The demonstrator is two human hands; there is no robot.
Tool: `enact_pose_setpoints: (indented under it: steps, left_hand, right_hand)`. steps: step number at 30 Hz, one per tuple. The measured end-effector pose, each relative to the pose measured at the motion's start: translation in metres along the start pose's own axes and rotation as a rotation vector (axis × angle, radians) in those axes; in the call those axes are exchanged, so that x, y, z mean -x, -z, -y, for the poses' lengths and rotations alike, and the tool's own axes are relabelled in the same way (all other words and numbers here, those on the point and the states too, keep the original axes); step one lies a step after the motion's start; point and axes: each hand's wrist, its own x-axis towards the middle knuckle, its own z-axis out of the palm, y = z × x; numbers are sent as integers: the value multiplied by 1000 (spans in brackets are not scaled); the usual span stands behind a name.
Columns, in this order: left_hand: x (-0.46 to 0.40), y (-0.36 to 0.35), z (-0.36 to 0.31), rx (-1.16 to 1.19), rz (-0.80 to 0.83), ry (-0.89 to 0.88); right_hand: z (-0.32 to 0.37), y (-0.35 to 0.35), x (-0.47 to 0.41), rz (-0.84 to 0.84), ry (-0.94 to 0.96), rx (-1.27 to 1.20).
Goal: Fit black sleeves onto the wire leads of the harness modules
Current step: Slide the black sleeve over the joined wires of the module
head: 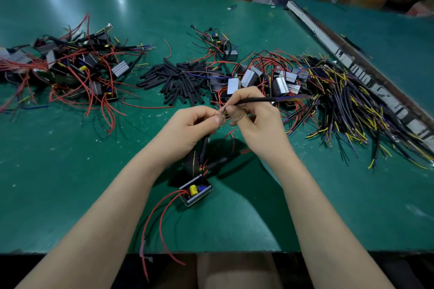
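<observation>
Far left on the green surface (70, 171): a heap of modules (77, 65) tangled in red wires; right of it, a loose pile of black sleeves (178, 80); left hand (187, 126), fingers curled, pinching a wire tip beside the right hand; below the hands, an open module (196, 191) lies on the surface, red leads trailing over the near edge; right hand (253, 115), fingers pinching a sleeved lead (263, 100) pointing rightward; behind, more modules (256, 80); far right, a spread of black, yellow and blue wires (352, 105).
</observation>
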Motion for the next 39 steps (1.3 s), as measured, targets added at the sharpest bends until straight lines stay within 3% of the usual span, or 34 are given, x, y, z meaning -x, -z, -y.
enact_pose_setpoints:
  steps: [5,17,29,39]
  left_hand:
    - [-1,-6,3,149,-160,38]
    - [2,-13,4,-224,-444,-138]
    - [4,-16,-1,-391,-526,-249]
    - [3,-17,0,-429,-568,-204]
  right_hand:
    - [-3,-7,1,-58,-104,-127]
    - [-7,-14,2,-13,-81,-60]
    - [-3,-19,2,-28,-79,-92]
    - [-2,-14,3,81,-85,-3]
